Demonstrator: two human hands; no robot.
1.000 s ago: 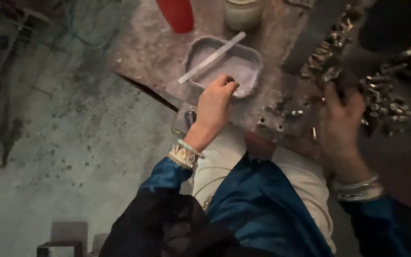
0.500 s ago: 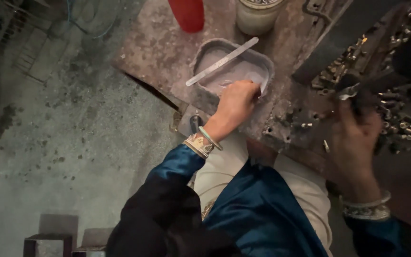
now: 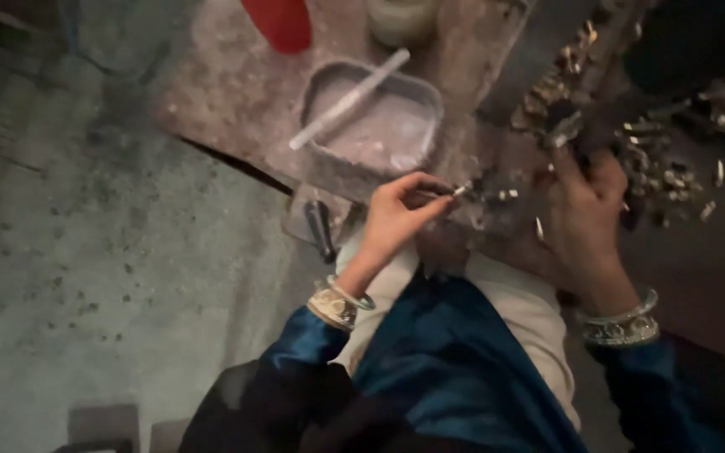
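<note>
A small metal piece (image 3: pixel 461 190) sits pinched at the fingertips of the left hand (image 3: pixel 396 220), whose grip is closed on it just above the near edge of the worktop (image 3: pixel 237 101), right below the grey tray (image 3: pixel 375 122) of white powder with a pale stick (image 3: pixel 347 100) lying across it. The right hand (image 3: pixel 585 220) rests among a heap of small metal parts (image 3: pixel 656 159); whether its grip has closed on anything cannot be told. A red container (image 3: pixel 281 21) and a pale jar (image 3: pixel 398 18) stand beyond the tray.

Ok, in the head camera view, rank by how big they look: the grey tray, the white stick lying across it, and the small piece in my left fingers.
1. Grey tray
2. White stick
3. Small piece pinched by the left hand, smallest by far
</note>
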